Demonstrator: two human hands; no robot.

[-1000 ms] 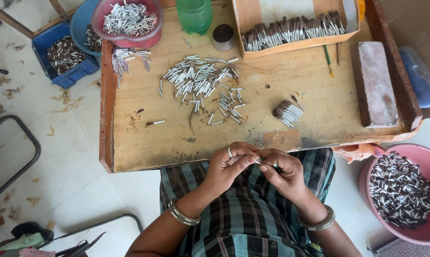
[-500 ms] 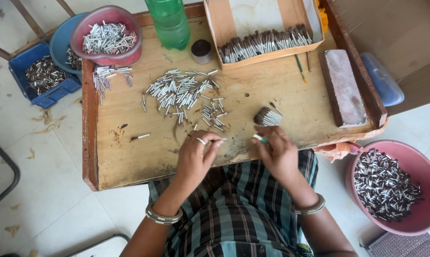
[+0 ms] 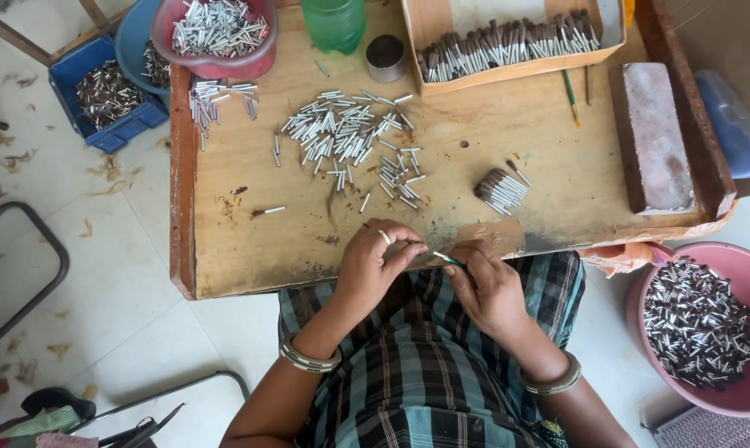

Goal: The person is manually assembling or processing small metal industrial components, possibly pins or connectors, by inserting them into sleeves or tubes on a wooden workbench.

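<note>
My left hand (image 3: 373,264) and my right hand (image 3: 484,284) meet at the near edge of a low wooden work board (image 3: 225,249), above my lap. My right hand pinches a thin green stick (image 3: 448,260) whose tip points at my left fingertips. My left fingers are curled together around something too small to make out. Just beyond my hands lie a scattered heap of small white tubes (image 3: 350,137) and a small bundle of dark-tipped tubes (image 3: 501,191).
A wooden tray of dark-tipped tubes (image 3: 507,50), a green bottle (image 3: 333,21), a small round tin (image 3: 385,56) and a brick (image 3: 655,137) stand on the board. A pink bowl of tubes (image 3: 217,29) and a blue crate (image 3: 101,95) are at far left, a pink basin of tubes (image 3: 706,323) at right.
My hands drew back from the board's middle toward its near edge and came together. My right hand has left the small bundle on the board.
</note>
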